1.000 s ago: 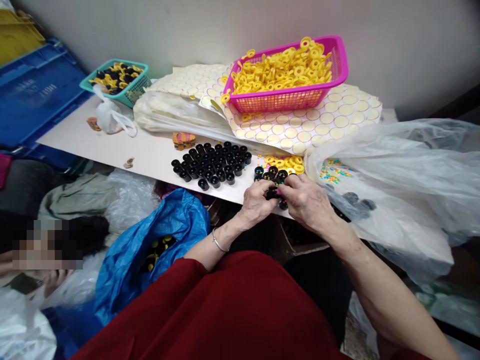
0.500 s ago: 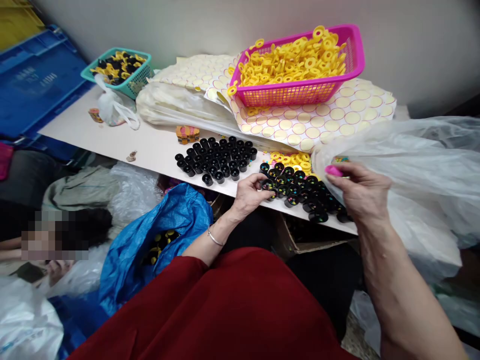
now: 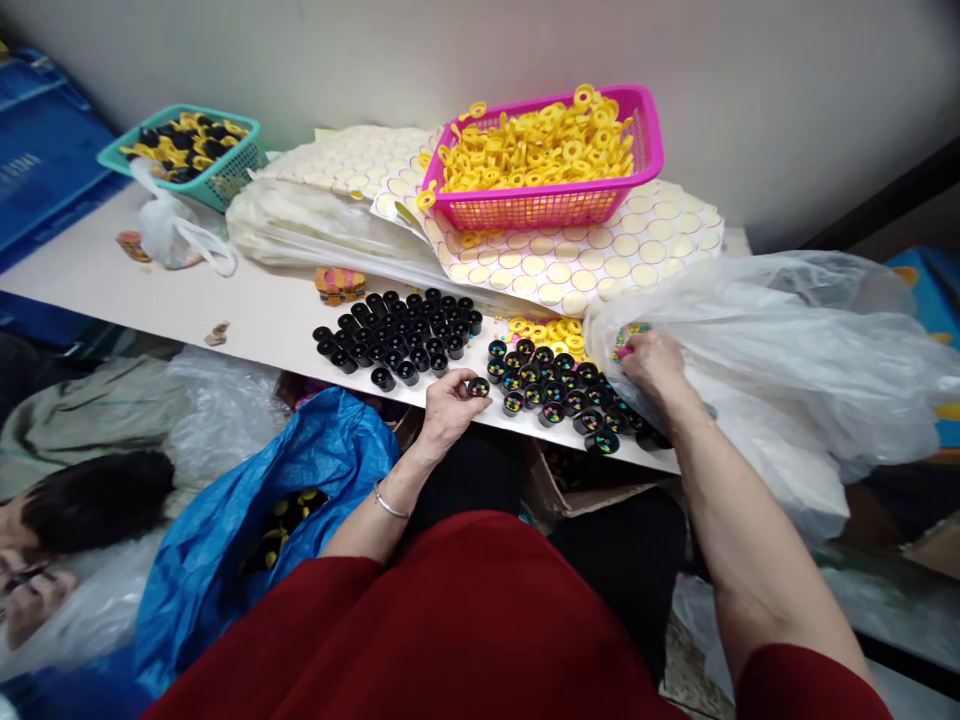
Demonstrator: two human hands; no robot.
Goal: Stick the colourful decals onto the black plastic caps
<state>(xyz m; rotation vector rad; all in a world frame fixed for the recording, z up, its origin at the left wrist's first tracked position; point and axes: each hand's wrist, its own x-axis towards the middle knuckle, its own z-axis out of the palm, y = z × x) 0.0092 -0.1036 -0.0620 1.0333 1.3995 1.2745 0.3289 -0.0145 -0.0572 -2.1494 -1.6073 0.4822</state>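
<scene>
The left hand (image 3: 448,405) pinches one black cap (image 3: 478,386) at the counter's (image 3: 255,310) near edge. Just right of it stand filled caps (image 3: 559,385). Past them the right hand (image 3: 654,365) curls into the bag (image 3: 787,340) among beads (image 3: 628,335); I cannot tell whether it grips any. Beyond the left hand stand empty caps (image 3: 397,330), and farther off a basket (image 3: 540,205).

A plain pale wall (image 3: 750,90) runs behind a long white table (image 3: 255,310) — matte and evenly lit, with only soft shadows. At the far left a blue plastic crate (image 3: 37,150) stands by the wall. Under the table's near edge sits an open cardboard box (image 3: 570,485) — beside it, a small patch of speckled floor (image 3: 686,660).
</scene>
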